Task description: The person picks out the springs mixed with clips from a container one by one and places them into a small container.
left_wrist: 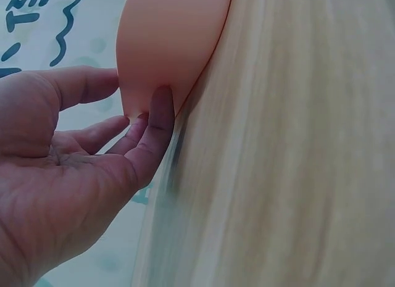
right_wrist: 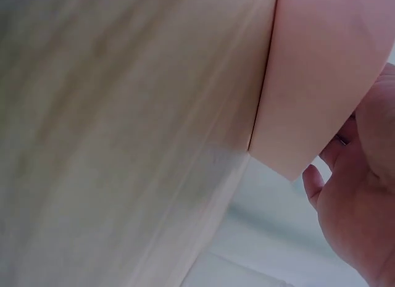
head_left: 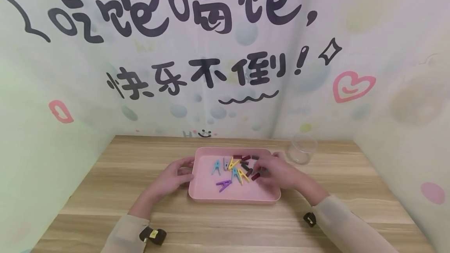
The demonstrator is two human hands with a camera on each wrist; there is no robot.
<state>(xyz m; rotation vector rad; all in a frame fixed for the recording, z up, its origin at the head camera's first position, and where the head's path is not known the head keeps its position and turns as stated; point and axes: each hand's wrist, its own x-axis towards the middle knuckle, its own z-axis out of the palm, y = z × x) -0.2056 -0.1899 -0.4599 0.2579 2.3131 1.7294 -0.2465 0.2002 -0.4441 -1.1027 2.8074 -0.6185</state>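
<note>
Wood-grained desk (head_left: 225, 227) runs back to a printed wall (head_left: 161, 112). Left hand (head_left: 173, 175) rests relaxed fingers against the pink tray's (head_left: 207, 188) left end; right hand (head_left: 279, 171) dips over its right side, its grip hidden, so I cannot tell. Inside, plastic pegs (head_left: 236, 173) look light, stiff, slightly slick: pinch mid-body, clear of the dark pieces (head_left: 245, 167).

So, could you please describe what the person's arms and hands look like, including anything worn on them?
The left hand and right hand are bare, with no gloves. Both arms wear pale beige sleeves that end partway along the forearm. Near each cuff is a small black device; the left one bears a yellow mark. No cables are visible.
</note>
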